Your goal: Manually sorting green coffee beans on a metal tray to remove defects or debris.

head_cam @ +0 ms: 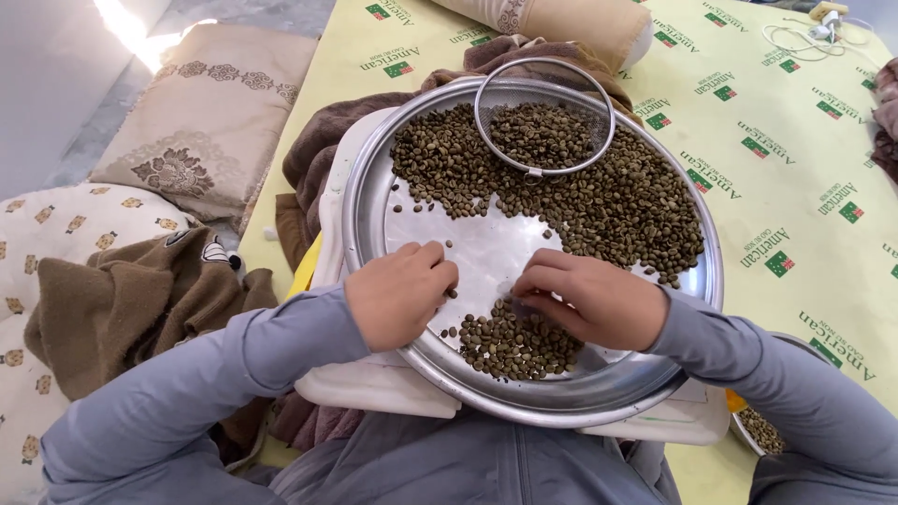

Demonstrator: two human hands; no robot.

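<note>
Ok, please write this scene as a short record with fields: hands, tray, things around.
left hand: curled on the round metal tray, fingertips at a few loose beans
right hand: fingers down at the small bean pile
large bean pile: far half of tray
sieve: on the far beans
around: brown towel, patterned cushion, yellow printed sheet

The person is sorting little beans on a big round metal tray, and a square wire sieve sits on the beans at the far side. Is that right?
Not quite: the sieve is round, not square, as the head view shows. The rest holds: both hands, left and right, work the beans on the round metal tray.
</note>
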